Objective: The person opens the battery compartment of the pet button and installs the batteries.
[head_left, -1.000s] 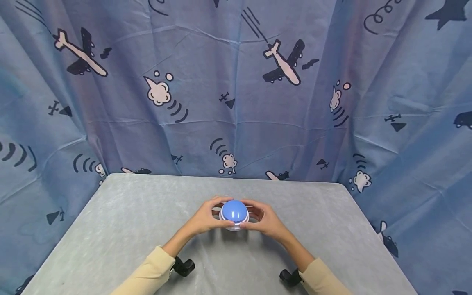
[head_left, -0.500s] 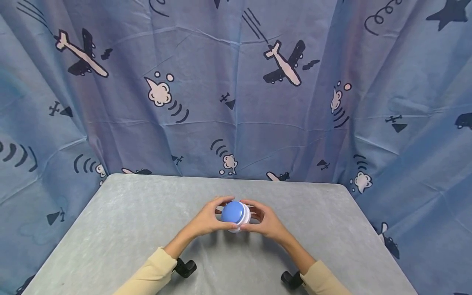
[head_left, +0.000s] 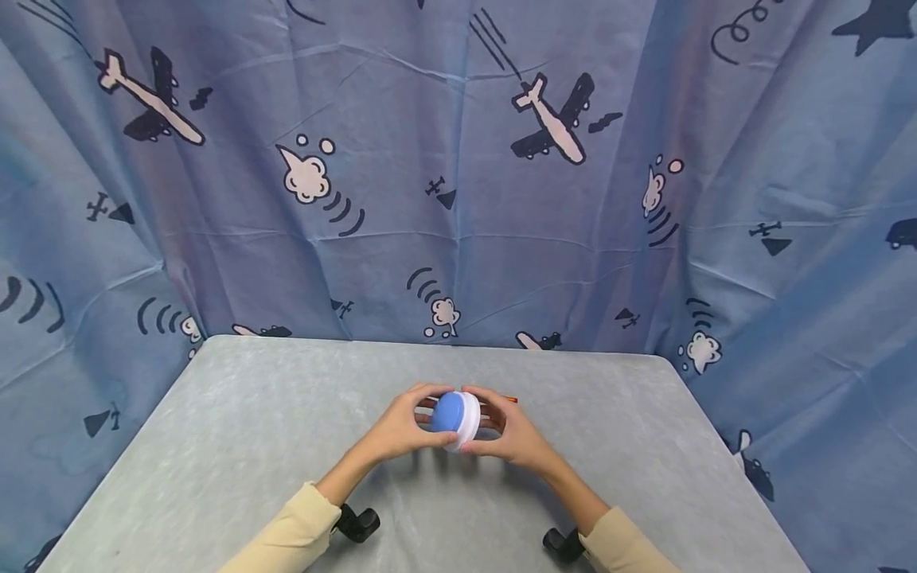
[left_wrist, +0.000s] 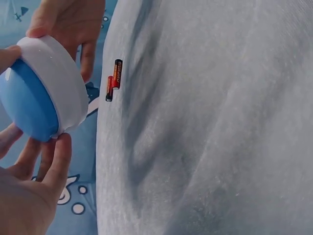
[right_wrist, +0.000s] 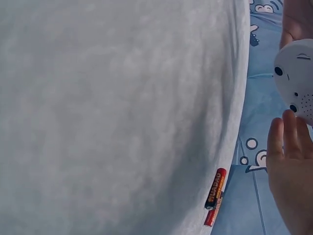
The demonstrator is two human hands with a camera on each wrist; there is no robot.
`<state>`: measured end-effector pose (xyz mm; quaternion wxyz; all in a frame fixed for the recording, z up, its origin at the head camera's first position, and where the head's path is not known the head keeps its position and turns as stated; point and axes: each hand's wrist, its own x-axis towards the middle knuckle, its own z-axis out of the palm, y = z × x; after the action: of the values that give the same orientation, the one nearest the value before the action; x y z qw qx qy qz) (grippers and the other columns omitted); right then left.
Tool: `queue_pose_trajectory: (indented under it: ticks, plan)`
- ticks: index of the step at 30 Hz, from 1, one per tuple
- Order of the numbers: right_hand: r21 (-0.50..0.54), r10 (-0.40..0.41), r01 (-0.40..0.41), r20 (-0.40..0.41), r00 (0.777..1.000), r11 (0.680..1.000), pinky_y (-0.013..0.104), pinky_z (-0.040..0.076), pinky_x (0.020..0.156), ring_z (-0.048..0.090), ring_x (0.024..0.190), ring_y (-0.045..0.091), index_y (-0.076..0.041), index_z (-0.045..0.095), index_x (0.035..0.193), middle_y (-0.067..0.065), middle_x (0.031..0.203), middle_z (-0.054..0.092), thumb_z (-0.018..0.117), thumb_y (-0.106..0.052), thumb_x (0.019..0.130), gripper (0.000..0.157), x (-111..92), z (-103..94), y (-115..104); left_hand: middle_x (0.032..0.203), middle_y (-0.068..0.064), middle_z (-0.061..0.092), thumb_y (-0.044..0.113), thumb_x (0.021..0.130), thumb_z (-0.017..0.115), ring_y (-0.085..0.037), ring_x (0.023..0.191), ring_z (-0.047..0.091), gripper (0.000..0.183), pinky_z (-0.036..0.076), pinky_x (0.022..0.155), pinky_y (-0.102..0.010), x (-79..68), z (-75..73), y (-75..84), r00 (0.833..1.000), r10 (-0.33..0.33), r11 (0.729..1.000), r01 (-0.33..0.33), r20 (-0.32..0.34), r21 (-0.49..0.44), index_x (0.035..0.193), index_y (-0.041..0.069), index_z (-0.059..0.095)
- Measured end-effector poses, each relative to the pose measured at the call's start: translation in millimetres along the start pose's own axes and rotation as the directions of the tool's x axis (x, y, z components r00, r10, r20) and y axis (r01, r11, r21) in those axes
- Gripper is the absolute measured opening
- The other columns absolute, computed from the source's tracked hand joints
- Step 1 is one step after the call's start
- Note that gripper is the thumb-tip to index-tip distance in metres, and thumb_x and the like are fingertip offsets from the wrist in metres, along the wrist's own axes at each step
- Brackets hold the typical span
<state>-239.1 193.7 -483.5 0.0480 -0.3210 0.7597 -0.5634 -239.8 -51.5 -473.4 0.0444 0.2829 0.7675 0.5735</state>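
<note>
Two hands on it: left hand (head_left: 408, 423) and right hand (head_left: 517, 430) both gripped the blue-white device (head_left: 457, 417), lower centre of head view | I flagged drop risk from fingertip hold | batteries (left_wrist: 116, 78), upper left of left wrist view, risked rolling if bumped

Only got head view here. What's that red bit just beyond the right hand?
Observer: Probably an end of one of two batteries. Left wrist view shows the pair lying close together on the table.
Operator: Both facing the same way?
Observer: No, opposite. Their dark ends are at opposite ends of the pair.
Operator: And the round button, what's on the side turned away from the blue dome?
Observer: Right wrist view shows a white face with dark round spots and a patch of small dots; part of it is out of frame.
</note>
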Motion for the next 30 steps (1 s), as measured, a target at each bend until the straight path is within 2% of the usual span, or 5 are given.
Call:
queue_pose_trajectory:
  ticks: [6, 12, 20, 24, 30]
  plan:
    - [-0.027, -0.020, 0.019, -0.044, 0.999, 0.999, 0.043, 0.053, 0.095, 0.059, 0.120, 0.029, -0.007, 0.050, 0.148, 0.009, 0.139, 0.057, 0.090, -0.005, 0.077, 0.081, 1.6, 1.5, -2.1, 0.137, -0.008, 0.057, 0.022, 0.084, 0.087, -0.029, 0.115, 0.059, 0.069, 0.055, 0.089, -0.036, 1.8, 0.7, 1.7, 0.999, -0.028, 0.999, 0.028, 0.023, -0.029, 0.144, 0.011, 0.055]
    - [0.041, 0.019, -0.018, -0.011, 1.000, 0.999, 0.043, 0.050, 0.099, 0.054, 0.127, 0.032, -0.008, 0.040, 0.155, 0.014, 0.147, 0.049, 0.088, -0.001, 0.078, 0.090, 0.5, 2.7, -2.2, 0.134, -0.017, 0.058, 0.013, 0.085, 0.085, -0.034, 0.114, 0.061, 0.062, 0.056, 0.088, -0.040, 0.7, 0.3, 1.7, 1.000, -0.030, 0.991, 0.030, 0.004, -0.131, 0.139, 0.005, 0.057]
    - [0.058, 0.023, -0.023, 0.001, 1.000, 0.998, 0.042, 0.045, 0.104, 0.055, 0.127, 0.031, -0.011, 0.037, 0.157, 0.016, 0.146, 0.049, 0.087, -0.002, 0.080, 0.092, -3.1, 4.1, 1.2, 0.141, -0.023, 0.052, 0.013, 0.090, 0.080, -0.038, 0.120, 0.058, 0.066, 0.054, 0.093, -0.040, 0.1, 2.1, 3.5, 0.998, -0.030, 0.981, 0.039, 0.052, -0.190, 0.147, 0.003, 0.048]
    - [0.055, 0.017, -0.016, -0.020, 1.000, 0.998, 0.042, 0.045, 0.105, 0.056, 0.126, 0.031, -0.010, 0.038, 0.156, 0.016, 0.144, 0.050, 0.087, -0.001, 0.080, 0.091, -4.4, 2.6, 0.4, 0.146, -0.017, 0.049, 0.011, 0.090, 0.080, -0.037, 0.124, 0.056, 0.069, 0.054, 0.093, -0.041, 3.0, 2.9, 3.4, 0.996, -0.006, 0.984, 0.021, 0.084, -0.177, 0.150, 0.007, 0.046]
    - [0.042, 0.000, 0.000, 0.008, 1.000, 0.999, 0.044, 0.045, 0.104, 0.056, 0.126, 0.034, -0.006, 0.036, 0.157, 0.020, 0.144, 0.048, 0.087, -0.002, 0.080, 0.091, -4.6, 0.8, 1.0, 0.139, -0.012, 0.055, 0.010, 0.088, 0.082, -0.033, 0.117, 0.060, 0.063, 0.056, 0.089, -0.038, 4.9, 2.7, 0.0, 0.997, 0.019, 0.993, -0.010, 0.079, -0.120, 0.144, 0.007, 0.054]
